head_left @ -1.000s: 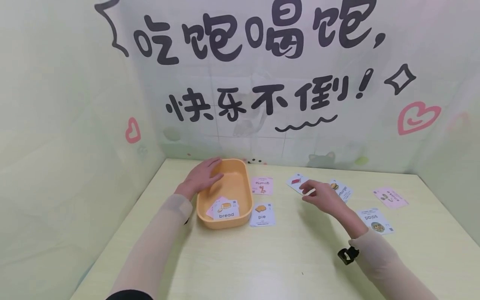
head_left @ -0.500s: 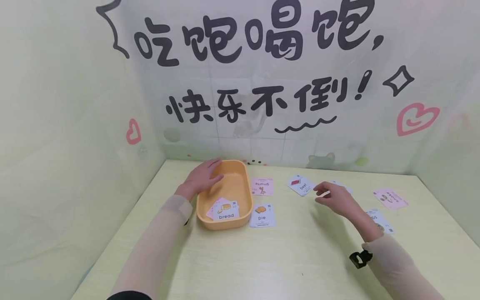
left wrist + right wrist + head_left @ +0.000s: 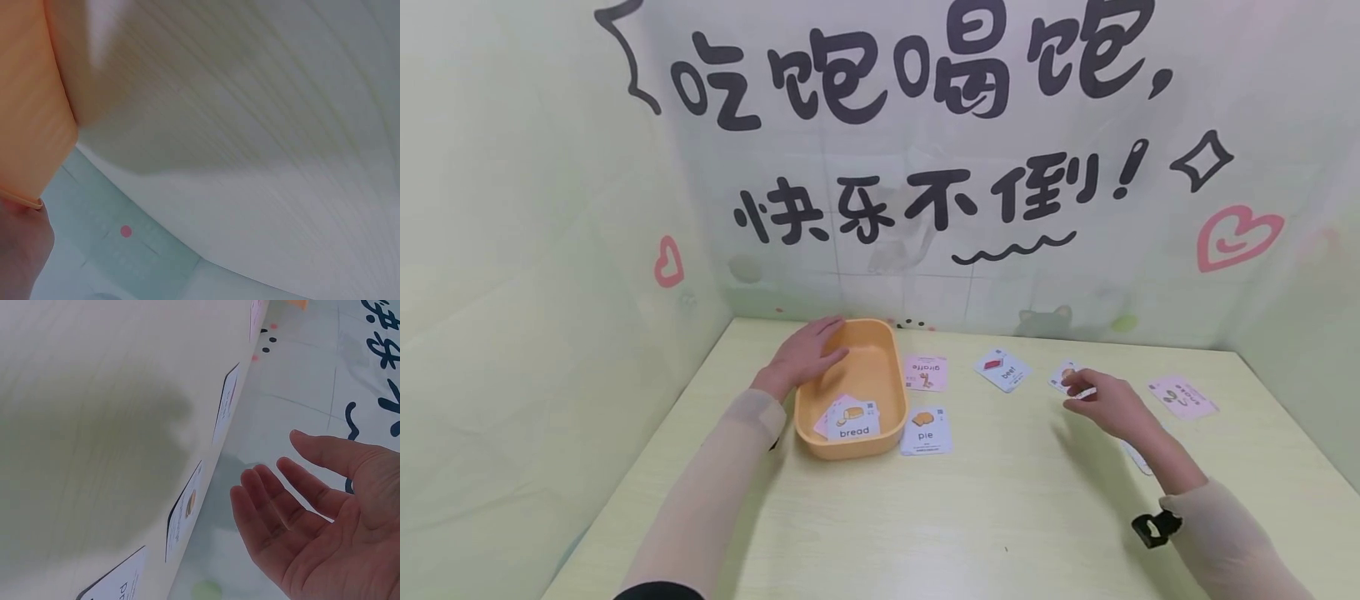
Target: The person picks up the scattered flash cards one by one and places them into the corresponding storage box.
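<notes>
My left hand rests on the left rim of an orange tray, fingers extended toward the far corner and thumb over the inside. A bread card lies in the tray, partly over a pink card. My right hand hovers empty with loosely bent fingers above a food card, which it partly hides. In the right wrist view that hand has its fingers apart, and the hamburger card lies flat beyond. The right forearm covers most of the salad card.
Beside the tray lie a giraffe card and a pie card. A beef card sits between tray and right hand, and a snake card at the far right. A printed sheet hangs behind the table.
My right hand has moved rightward from over the beef card to over the hamburger card, uncovering the beef card. The left hand and tray have stayed put.
</notes>
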A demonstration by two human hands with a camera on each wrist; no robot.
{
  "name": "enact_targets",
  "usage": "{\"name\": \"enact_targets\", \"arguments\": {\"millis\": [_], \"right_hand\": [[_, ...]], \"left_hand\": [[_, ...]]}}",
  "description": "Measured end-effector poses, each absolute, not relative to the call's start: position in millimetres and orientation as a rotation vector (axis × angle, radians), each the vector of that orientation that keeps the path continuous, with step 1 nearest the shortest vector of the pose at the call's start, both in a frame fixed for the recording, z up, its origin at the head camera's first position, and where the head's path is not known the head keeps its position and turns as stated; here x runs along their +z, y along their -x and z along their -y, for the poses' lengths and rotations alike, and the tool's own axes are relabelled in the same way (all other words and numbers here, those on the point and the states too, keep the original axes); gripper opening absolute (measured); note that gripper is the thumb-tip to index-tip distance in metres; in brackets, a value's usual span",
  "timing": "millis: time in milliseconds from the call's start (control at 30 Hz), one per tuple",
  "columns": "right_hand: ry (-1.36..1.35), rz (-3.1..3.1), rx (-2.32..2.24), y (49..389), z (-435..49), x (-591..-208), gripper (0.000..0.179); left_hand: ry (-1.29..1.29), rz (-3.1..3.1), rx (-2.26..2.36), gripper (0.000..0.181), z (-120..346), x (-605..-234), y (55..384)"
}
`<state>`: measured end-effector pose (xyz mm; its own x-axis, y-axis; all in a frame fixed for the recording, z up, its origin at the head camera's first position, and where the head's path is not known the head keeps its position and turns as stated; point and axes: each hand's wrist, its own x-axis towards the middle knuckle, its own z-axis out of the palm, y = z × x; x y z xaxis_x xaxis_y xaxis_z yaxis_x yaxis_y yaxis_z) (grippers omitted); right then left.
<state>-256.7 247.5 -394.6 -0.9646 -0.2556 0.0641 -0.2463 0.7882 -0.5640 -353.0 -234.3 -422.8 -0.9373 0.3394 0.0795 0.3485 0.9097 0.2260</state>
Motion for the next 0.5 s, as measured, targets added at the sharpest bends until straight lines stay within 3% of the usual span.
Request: {"name": "enact_targets", "arguments": {"millis": [500], "right_hand": [[0.313, -2.969, -0.840, 242.6, -286.0, -401.3, 0.036]], "left_hand": [[0.530, 3.048, -0.371, 0.070, 233.5, -422.8, 352.4]]}}
